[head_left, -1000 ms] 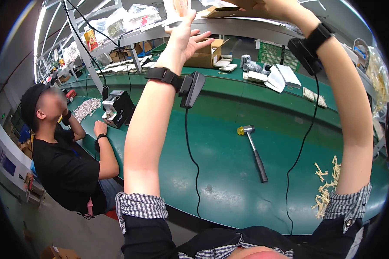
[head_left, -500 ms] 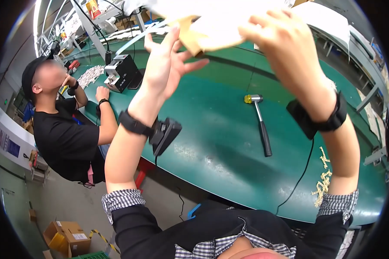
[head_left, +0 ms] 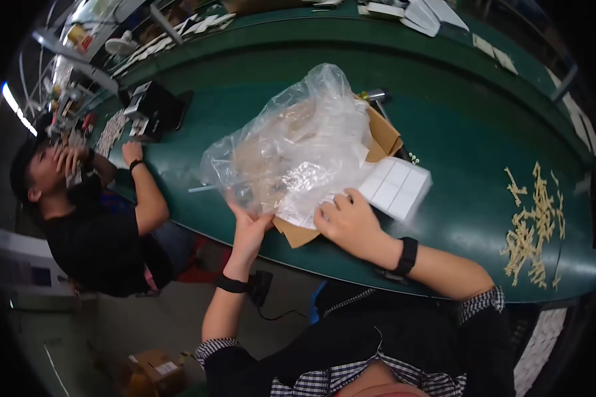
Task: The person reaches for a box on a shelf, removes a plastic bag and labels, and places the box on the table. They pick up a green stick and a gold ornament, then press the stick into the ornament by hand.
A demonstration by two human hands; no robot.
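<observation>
A shallow cardboard box (head_left: 295,233) rests on the green table in front of me. A crumpled clear plastic bag (head_left: 304,142) fills it and spills over its sides. My left hand (head_left: 248,230) grips the box's near left edge, thumb on top. My right hand (head_left: 352,223) bends over the near right part, its curled fingers pinching the bag where it lies over the box. Beside that hand a white panel with grid lines (head_left: 398,188) sticks out to the right, slightly blurred. The bag hides most of what the box contains.
A mallet (head_left: 375,95) lies partly hidden behind the box, near a few small pale pieces (head_left: 414,158). Many cream-coloured small parts (head_left: 533,228) are scattered at right. A black machine (head_left: 153,111) stands at left, near a seated co-worker (head_left: 89,218).
Both my hands have come down from high up, and the box with its bag now rests on the table. It covers much of the mallet. The view has shifted too.
</observation>
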